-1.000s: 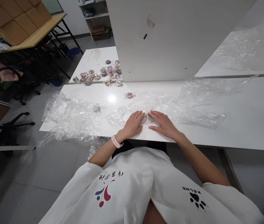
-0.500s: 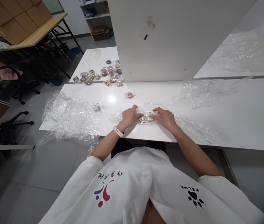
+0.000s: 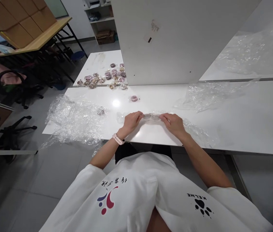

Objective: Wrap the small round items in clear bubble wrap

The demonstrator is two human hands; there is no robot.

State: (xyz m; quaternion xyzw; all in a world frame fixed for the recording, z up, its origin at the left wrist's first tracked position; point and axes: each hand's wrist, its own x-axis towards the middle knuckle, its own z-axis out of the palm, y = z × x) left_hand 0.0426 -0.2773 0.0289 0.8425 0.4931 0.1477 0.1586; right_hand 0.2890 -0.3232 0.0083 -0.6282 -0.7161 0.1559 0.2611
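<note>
Between my two hands stretches a roll of clear plastic wrap (image 3: 151,117) with small items inside that I cannot make out. My left hand (image 3: 133,121) pinches its left end, with a pale pink watch band on the wrist. On the opposite end my right hand (image 3: 174,123) is closed, thumb and fingers together. A small reddish striped item in clear wrapping (image 3: 134,98) lies on the white table (image 3: 155,135) just beyond my left hand. Loose clear film trails out past both hands.
A big crumpled heap of clear film (image 3: 72,120) hangs over the table's left end. Several small wrapped items (image 3: 113,75) lie at the back left beside an upright white panel (image 3: 160,48). More film (image 3: 206,95) spreads at right. Cardboard boxes (image 3: 27,22) stand on another table.
Both hands have lifted or shifted slightly away from my body with the wrapped roll, which now looks narrower and tighter. Film right of the roll has drawn in.
</note>
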